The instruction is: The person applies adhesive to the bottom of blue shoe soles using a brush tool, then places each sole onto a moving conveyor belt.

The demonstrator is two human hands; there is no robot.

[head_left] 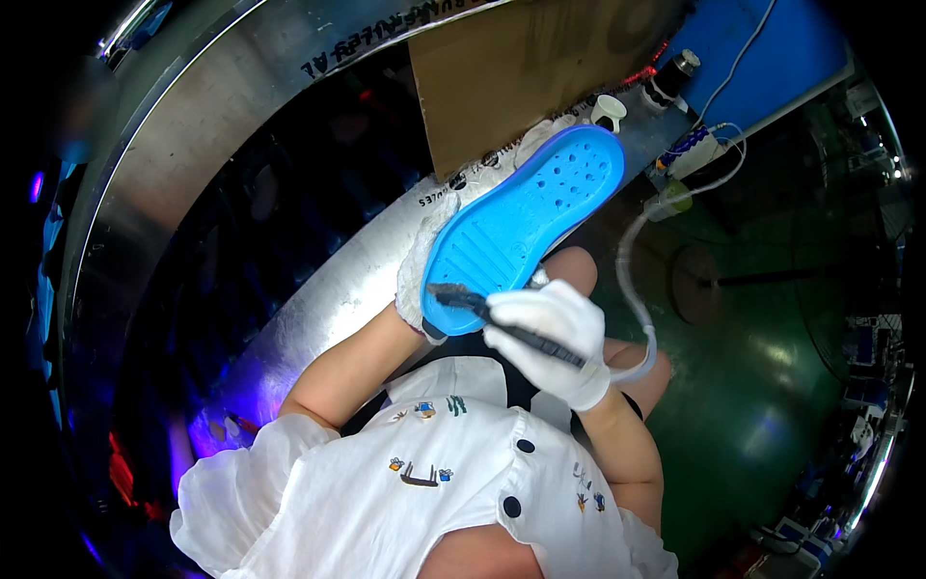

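A bright blue shoe sole (482,241) lies tilted across my lap area, its toe end with small holes pointing up and right and its ridged heel end toward me. My left hand (415,275), in a white glove, is closed around the sole's left edge; most of its fingers are hidden beneath the sole. In my white-gloved right hand (558,333) is a black-handled brush (465,299). The brush's dark bristles rest at the heel end of the sole.
A metal bench (333,285) runs past the sole on the left. Beyond stand a cardboard sheet (521,77), a white cup (609,113) and a dark bottle (669,80) with a silvery cap. A pale hose (629,265) hangs on the right, above green floor (762,386).
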